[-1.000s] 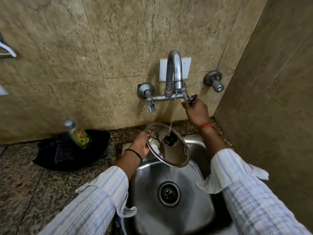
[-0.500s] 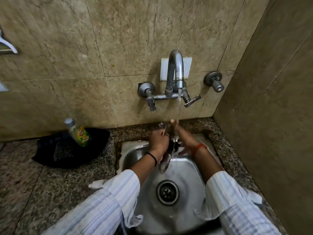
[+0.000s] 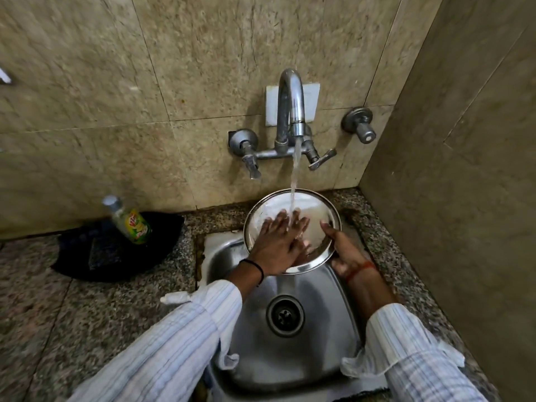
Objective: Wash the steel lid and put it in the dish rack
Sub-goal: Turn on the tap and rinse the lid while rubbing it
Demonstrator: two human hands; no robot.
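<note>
The round steel lid [image 3: 311,208] is held tilted over the back of the steel sink [image 3: 324,329], its hollow underside facing me. Water from the wall tap [image 3: 291,111] runs onto it. My left hand [image 3: 278,242] lies flat on the inside of the lid with fingers spread under the stream. My right hand [image 3: 343,250] grips the lid's right rim, thumb on the inside and fingers behind. The lid's knob is hidden.
A dish-soap bottle [image 3: 129,220] leans in a black tray [image 3: 116,248] on the granite counter [image 3: 72,314] left of the sink. Tiled walls close in at the back and right. A second valve [image 3: 361,124] sticks out right of the tap. No dish rack is in view.
My right hand left the tap lever and took the lid's right rim. The lid was turned from knob side up to underside facing me. The water went from a trickle to a full stream.
</note>
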